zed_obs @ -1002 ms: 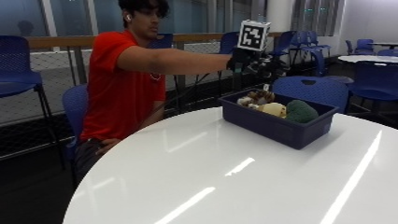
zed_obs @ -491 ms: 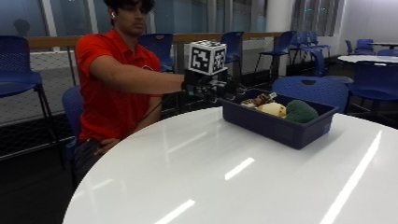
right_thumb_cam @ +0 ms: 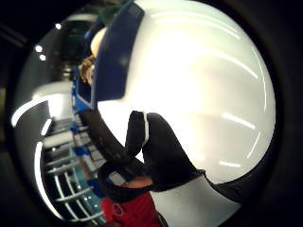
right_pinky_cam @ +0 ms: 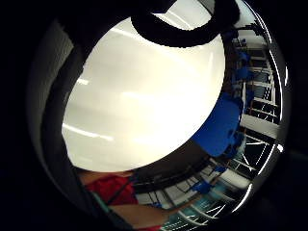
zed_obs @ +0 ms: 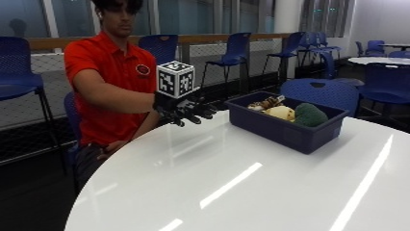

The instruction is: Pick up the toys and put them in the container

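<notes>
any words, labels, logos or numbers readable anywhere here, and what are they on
No text can be read in these pictures.
Red shirt: a small round badge on the chest, too small and blurred to read.
Blue container: no label or print shows on its walls.
Toys in the container: no tags or writing visible.
White table: only light reflections, no marks.

bare table (zed_obs: pixel 243 192) beside container (zed_obs: pixel 288 130)

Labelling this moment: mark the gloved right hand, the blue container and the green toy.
gloved right hand (zed_obs: pixel 185 111), outside view, on the back of the glove.
blue container (zed_obs: pixel 282 130), outside view, on its near side wall.
green toy (zed_obs: pixel 310 114), outside view, on its rounded top above the rim.
</notes>
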Available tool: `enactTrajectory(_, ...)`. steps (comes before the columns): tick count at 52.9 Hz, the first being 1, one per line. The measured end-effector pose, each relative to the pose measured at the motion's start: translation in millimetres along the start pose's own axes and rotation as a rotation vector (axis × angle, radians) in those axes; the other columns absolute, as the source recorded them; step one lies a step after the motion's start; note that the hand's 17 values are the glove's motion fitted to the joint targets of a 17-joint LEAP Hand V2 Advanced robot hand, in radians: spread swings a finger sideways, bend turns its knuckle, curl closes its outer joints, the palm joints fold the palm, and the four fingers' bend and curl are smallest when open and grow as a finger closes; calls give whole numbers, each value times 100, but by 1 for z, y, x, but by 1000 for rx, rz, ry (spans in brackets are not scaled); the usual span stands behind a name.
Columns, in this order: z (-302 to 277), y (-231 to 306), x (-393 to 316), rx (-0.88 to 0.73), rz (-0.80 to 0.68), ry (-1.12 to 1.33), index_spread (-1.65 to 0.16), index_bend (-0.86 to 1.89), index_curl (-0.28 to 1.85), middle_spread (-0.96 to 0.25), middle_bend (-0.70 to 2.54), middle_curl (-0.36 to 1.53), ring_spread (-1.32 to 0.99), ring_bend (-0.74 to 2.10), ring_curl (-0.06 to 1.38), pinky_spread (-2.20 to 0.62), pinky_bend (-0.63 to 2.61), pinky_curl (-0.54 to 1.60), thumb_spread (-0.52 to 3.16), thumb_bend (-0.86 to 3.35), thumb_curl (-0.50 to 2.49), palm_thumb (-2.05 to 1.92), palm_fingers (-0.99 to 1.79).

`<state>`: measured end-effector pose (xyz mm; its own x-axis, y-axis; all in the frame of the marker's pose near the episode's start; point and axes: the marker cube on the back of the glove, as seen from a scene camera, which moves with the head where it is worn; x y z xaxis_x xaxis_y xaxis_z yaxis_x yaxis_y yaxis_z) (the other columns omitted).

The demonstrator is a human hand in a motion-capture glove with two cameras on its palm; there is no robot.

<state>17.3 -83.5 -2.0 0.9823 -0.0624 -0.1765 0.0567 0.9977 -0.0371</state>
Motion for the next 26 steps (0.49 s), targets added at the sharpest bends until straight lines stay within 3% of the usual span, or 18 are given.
enactTrajectory(26, 34, 19, 41, 22, -2, -27, -32, 14, 22, -5, 12, 23, 1, 15, 21, 7, 73, 33, 121, -4, 24, -5, -24)
